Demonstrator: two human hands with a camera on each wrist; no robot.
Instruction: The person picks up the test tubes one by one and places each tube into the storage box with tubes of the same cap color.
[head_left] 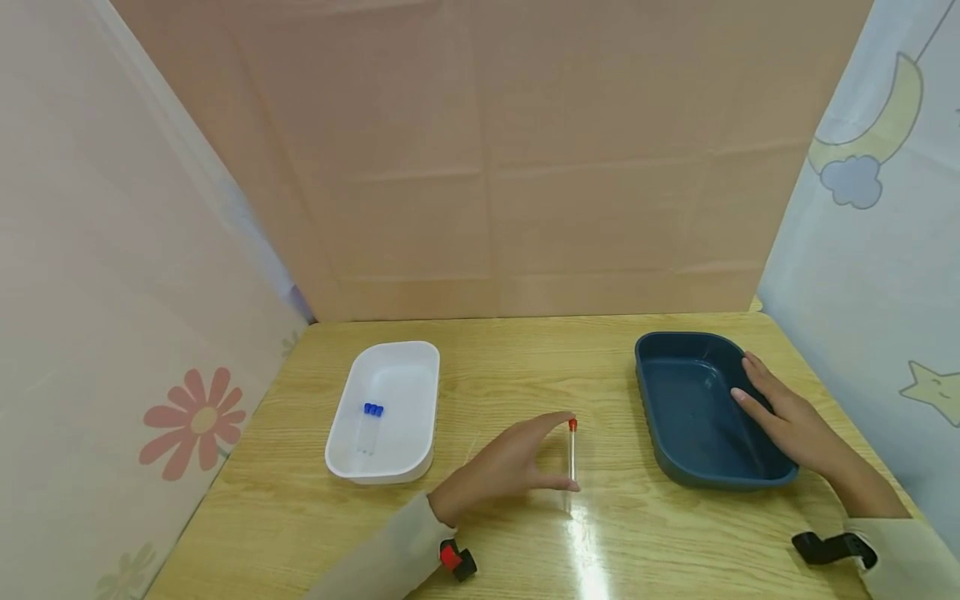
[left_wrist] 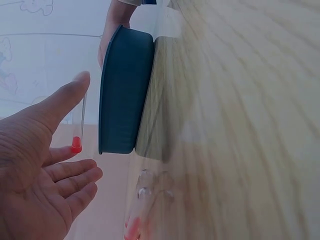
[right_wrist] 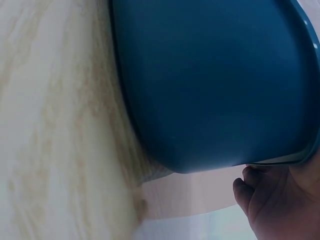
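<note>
"Tube (head_left: 572, 454), clear, with red cap (head_left: 573, 425): one. Position?"

"Raised over the wooden table (head_left: 517, 367), between the white tray (head_left: 405, 379) and the dark blue tray (head_left: 686, 408)."

"Left hand (head_left: 502, 467)?"

"Holding that tube lengthwise: forefinger at the cap, thumb at the other end, the two set wide apart."

"Right hand (head_left: 798, 425)?"

"Gripping the dark blue tray by its right rim, thumb over the inner side."

"White tray, contents?"

"Blue-capped tubes (head_left: 370, 427), three, lying side by side."

"Other items?"

"Clear piece with red (left_wrist: 134, 225), low in the left wrist view, blurred; count uncertain."
</note>
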